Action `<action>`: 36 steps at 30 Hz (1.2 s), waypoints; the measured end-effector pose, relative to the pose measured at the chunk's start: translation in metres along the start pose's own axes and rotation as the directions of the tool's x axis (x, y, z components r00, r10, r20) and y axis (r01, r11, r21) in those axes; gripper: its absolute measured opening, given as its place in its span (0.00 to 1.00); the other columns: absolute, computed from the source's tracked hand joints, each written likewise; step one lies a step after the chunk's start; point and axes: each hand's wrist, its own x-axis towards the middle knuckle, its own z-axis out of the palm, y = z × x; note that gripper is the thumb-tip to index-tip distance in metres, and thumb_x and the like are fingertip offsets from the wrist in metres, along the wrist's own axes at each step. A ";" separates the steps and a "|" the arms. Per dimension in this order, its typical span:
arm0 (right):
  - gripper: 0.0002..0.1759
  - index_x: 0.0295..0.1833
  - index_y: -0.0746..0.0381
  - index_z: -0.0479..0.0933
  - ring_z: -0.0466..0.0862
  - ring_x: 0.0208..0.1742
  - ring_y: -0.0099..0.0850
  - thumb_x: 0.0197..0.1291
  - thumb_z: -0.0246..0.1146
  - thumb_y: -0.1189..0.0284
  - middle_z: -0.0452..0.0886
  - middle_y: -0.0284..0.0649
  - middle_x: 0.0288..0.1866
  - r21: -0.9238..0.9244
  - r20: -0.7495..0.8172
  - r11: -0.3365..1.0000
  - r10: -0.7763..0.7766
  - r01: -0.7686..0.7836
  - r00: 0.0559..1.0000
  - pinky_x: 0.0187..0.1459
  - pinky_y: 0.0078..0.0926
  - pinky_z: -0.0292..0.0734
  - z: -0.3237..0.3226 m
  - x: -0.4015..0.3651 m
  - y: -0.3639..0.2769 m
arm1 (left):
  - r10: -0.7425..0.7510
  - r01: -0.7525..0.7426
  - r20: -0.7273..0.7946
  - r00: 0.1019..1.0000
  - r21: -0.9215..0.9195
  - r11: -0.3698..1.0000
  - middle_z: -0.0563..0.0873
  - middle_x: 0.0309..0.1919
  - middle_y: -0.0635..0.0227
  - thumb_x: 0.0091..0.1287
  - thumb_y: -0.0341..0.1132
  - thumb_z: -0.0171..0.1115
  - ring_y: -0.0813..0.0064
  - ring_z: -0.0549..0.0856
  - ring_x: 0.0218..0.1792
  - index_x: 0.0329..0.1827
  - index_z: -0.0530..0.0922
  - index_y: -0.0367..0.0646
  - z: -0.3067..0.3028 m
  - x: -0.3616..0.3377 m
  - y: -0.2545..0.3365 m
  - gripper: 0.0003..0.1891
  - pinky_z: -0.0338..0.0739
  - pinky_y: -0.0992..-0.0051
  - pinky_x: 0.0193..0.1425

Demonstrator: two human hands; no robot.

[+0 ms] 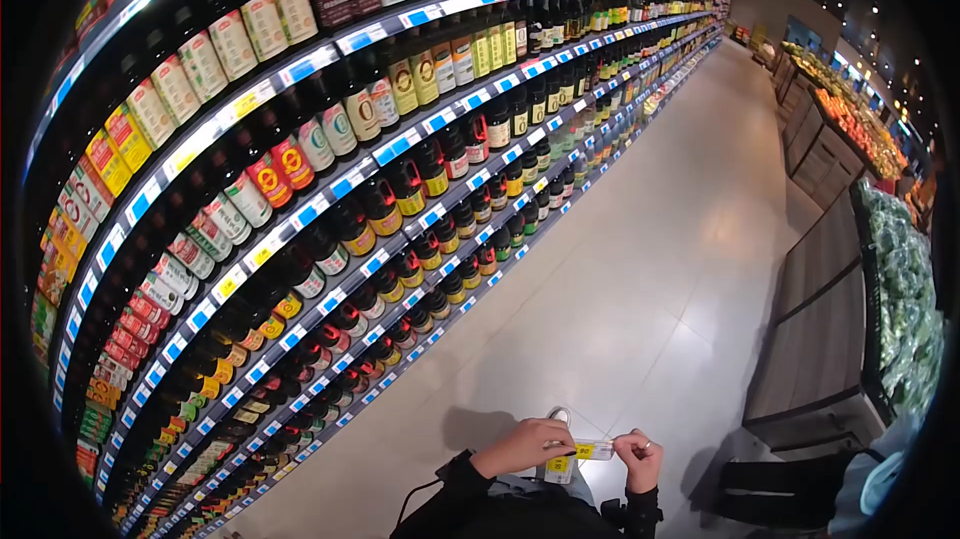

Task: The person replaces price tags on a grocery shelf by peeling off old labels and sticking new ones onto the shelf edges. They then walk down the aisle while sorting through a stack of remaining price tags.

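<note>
At the bottom of the head view, both of my hands hold a small strip of yellow-and-white price tags [590, 450]. My left hand [525, 444] pinches its left end, with more tags [558, 466] hanging below the fingers. My right hand [640, 457], a ring on one finger, pinches the right end. Both arms wear dark sleeves. The hands are held in front of my body, above the pale floor, apart from the shelves.
A long shelving unit [330, 189] of dark sauce bottles with blue and yellow price labels runs along the left. A wide pale aisle floor [640, 269] stretches ahead. Produce bins with greens [905, 289] and wooden-sided stands [820, 339] line the right.
</note>
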 end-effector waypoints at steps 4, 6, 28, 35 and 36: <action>0.02 0.31 0.68 0.79 0.71 0.26 0.18 0.51 0.62 0.83 0.72 0.32 0.24 -0.003 0.049 1.000 -0.004 0.004 0.999 0.29 0.14 0.63 -0.038 0.087 -0.009 | -0.087 0.079 -0.091 0.992 -0.092 0.993 0.81 0.30 0.64 0.59 0.28 0.59 0.71 0.79 0.29 0.34 0.79 0.36 -0.020 0.074 -0.012 0.05 0.73 0.77 0.34; 0.01 0.31 0.69 0.79 0.72 0.28 0.19 0.52 0.62 0.82 0.74 0.33 0.26 -0.030 0.083 0.999 -0.015 0.017 0.996 0.31 0.14 0.65 -0.059 0.130 -0.016 | -0.124 0.113 -0.091 0.988 -0.114 0.987 0.81 0.30 0.64 0.59 0.28 0.59 0.73 0.78 0.27 0.35 0.79 0.36 -0.027 0.117 -0.011 0.05 0.72 0.78 0.32; 0.09 0.39 0.73 0.77 0.78 0.29 0.25 0.61 0.55 0.78 0.80 0.41 0.32 -0.006 0.246 0.996 0.082 -0.083 0.966 0.36 0.21 0.75 -0.111 0.499 -0.051 | -0.227 0.103 -0.537 0.813 -0.252 0.962 0.81 0.35 0.65 0.58 0.24 0.59 0.81 0.74 0.27 0.38 0.79 0.35 -0.112 0.431 -0.087 0.06 0.67 0.83 0.30; 0.10 0.39 0.73 0.78 0.79 0.29 0.25 0.61 0.55 0.76 0.81 0.43 0.32 -0.113 0.224 0.991 0.096 -0.072 0.970 0.35 0.21 0.76 -0.121 0.603 -0.054 | -0.118 0.025 -0.578 0.808 -0.167 0.986 0.82 0.34 0.63 0.58 0.24 0.59 0.77 0.79 0.31 0.35 0.79 0.34 -0.143 0.521 -0.109 0.04 0.71 0.81 0.32; 0.10 0.39 0.73 0.78 0.80 0.29 0.25 0.61 0.55 0.76 0.81 0.43 0.34 -0.100 0.245 0.991 0.107 -0.085 0.964 0.34 0.20 0.76 -0.123 0.615 -0.053 | -0.149 0.046 -0.600 0.786 -0.183 0.982 0.82 0.34 0.62 0.58 0.24 0.59 0.77 0.79 0.32 0.34 0.80 0.34 -0.146 0.527 -0.107 0.04 0.72 0.80 0.33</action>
